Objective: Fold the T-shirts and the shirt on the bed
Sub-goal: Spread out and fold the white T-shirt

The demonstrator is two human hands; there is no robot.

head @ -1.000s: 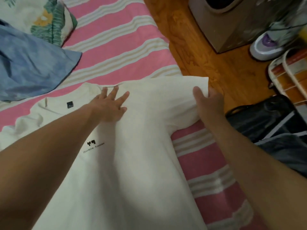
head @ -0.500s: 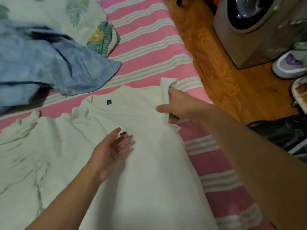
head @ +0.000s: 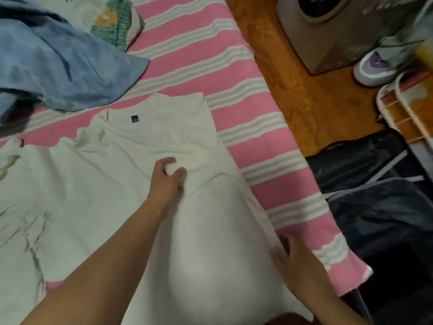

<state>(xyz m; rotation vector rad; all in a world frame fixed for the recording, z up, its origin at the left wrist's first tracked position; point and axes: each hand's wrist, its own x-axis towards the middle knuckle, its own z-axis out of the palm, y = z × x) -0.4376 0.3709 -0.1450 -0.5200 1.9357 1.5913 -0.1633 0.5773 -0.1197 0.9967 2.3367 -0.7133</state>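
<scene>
Your left hand (head: 169, 177) pinches a bunch of the white T-shirt (head: 112, 184); your right hand (head: 296, 263) rests open on its side edge.

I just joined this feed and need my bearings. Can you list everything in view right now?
white T-shirt: 1, cream-white, spread flat on bed, right sleeve folded in
blue garment: 1, faded blue, crumpled at bed's far left
pillow: 1, white with leaf print, far end of bed
bed sheet: 1, pink with pale stripes
washing machine: 1, grey, on wooden floor
dark bag: 1, black, beside bed
left hand: pinches folded sleeve
right hand: on shirt's right edge, grip unclear
</scene>
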